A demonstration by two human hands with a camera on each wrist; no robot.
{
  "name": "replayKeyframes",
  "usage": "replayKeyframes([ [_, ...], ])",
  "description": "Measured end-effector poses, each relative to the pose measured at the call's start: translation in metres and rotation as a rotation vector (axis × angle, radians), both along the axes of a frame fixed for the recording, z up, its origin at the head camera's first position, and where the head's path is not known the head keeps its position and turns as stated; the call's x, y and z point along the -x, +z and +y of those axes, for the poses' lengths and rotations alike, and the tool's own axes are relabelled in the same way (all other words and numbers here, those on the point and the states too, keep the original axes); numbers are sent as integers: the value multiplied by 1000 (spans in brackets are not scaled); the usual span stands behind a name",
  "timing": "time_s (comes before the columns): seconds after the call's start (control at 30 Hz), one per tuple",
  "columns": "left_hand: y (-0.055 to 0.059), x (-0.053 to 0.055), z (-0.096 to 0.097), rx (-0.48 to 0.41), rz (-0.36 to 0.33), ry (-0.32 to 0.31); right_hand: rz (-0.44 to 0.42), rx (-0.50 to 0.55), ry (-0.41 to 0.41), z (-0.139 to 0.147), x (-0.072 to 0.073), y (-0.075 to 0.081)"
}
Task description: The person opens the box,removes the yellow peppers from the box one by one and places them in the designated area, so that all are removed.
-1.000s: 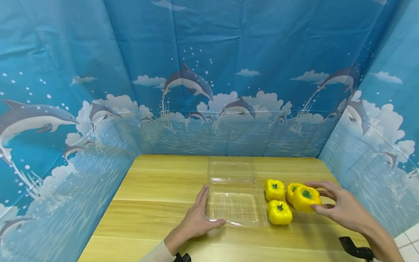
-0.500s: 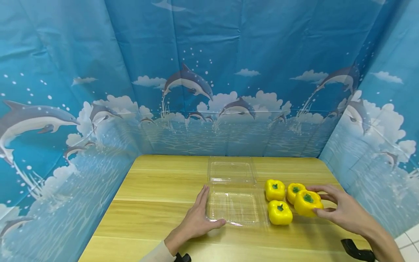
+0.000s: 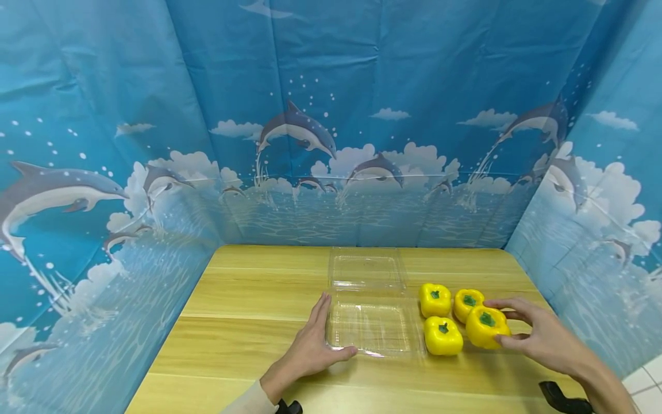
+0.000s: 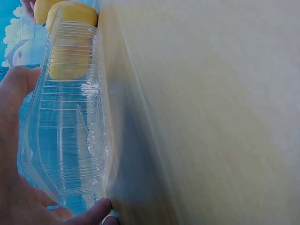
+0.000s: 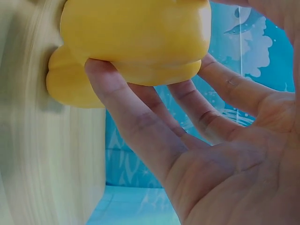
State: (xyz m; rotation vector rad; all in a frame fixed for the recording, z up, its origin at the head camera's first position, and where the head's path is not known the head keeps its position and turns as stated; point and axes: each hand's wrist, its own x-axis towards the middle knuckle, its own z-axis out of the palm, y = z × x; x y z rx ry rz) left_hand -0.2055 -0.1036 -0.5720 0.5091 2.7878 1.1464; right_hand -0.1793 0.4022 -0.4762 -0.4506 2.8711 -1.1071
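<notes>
My right hand (image 3: pixel 543 336) holds a yellow bell pepper (image 3: pixel 484 333) by its right side, thumb at the front and fingers behind. The right wrist view shows the fingertips spread on this pepper (image 5: pixel 140 37), with another bell pepper (image 5: pixel 70 84) beyond it. My left hand (image 3: pixel 307 345) rests at the near left corner of a clear plastic clamshell container (image 3: pixel 369 328). Its fingers lie straight along the left side and its thumb (image 4: pixel 18 84) touches the front edge. The container's lid (image 3: pixel 366 270) lies folded back, and nothing is inside.
Three more yellow bell peppers stand right of the container: one at the back (image 3: pixel 435 300), one in front (image 3: pixel 442 336) and one behind the held pepper (image 3: pixel 468 302). Wood-grain table (image 3: pixel 248 310) lies under everything. A blue dolphin-print curtain (image 3: pixel 331 201) surrounds the back and sides.
The right hand has brought its bell pepper slightly down and toward the front right, uncovering more of the pepper behind it. The left hand and the container have stayed put.
</notes>
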Motion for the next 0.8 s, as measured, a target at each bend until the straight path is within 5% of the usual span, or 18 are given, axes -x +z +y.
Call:
replayKeyframes([
  [0.8,4,-3,0,6,-3,4,-41,-29,-17,7,1,-20],
])
